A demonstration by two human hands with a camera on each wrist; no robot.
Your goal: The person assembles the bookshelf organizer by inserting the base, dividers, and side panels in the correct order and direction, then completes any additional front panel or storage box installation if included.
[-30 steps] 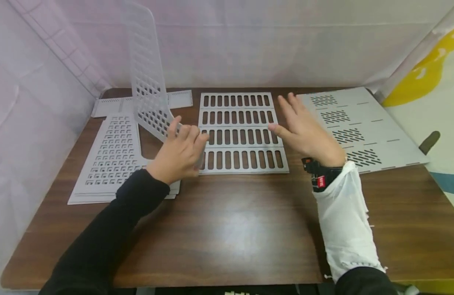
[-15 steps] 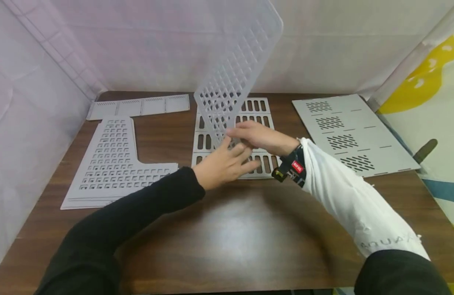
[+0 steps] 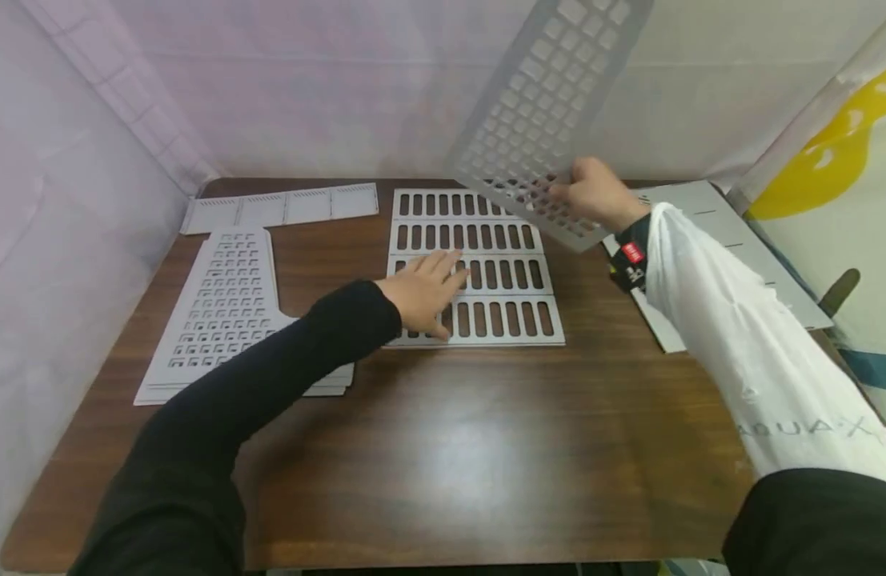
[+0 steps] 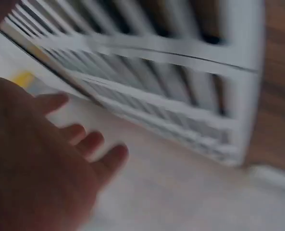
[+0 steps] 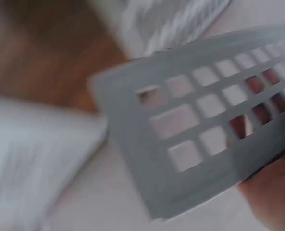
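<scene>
While the holed panel (image 3: pixel 543 104) is held up, tilted, over the far side of the table (image 3: pixel 450 448), the right hand (image 3: pixel 594 194) grips its right long edge near the low end. From that grip the long axis runs up and slightly right, out of the top of the head view, so most of the panel lies above the hand. Of the 2 hands, only the right is at it; the left hand (image 3: pixel 422 294) is well apart, lower and to the left, fingers spread and gripping nothing, over the slotted board (image 3: pixel 486 297) with its 4 rows; whether it touches that board, I cannot tell. Farther out, stacked boards (image 3: pixel 198 352) and a long strip (image 3: pixel 284 210) lie to the left, and a flat board (image 3: pixel 716 232) lies to the right, partly behind the white sleeve (image 3: pixel 738 360)
</scene>
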